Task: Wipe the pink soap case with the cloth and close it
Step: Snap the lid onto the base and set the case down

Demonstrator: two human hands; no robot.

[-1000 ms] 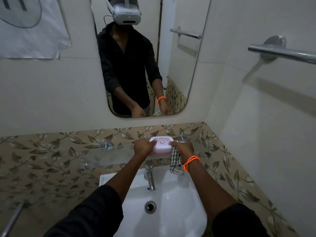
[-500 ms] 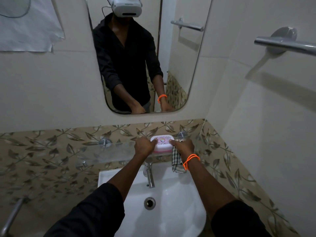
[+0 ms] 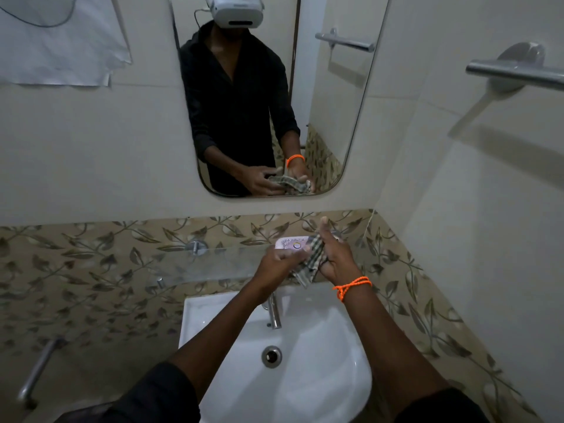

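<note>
The pink soap case (image 3: 290, 242) lies closed on the glass shelf (image 3: 213, 264) above the basin, its printed lid facing up. Just in front of it, both my hands hold the checked cloth (image 3: 311, 262) between them. My left hand (image 3: 279, 261) grips the cloth's left part. My right hand (image 3: 334, 254), with an orange wrist thread, grips its right part, thumb raised. The cloth's lower end hangs over the tap. Neither hand touches the case.
A white basin (image 3: 320, 377) with a chrome tap (image 3: 274, 312) sits below the shelf. A mirror (image 3: 335, 117) hangs above. A steel towel bar (image 3: 518, 71) juts from the right wall, and another bar (image 3: 36, 370) is low on the left.
Both hands have let go of the soap case and drawn back toward me. The cloth, which hung from my right hand, is now bunched between both hands.
</note>
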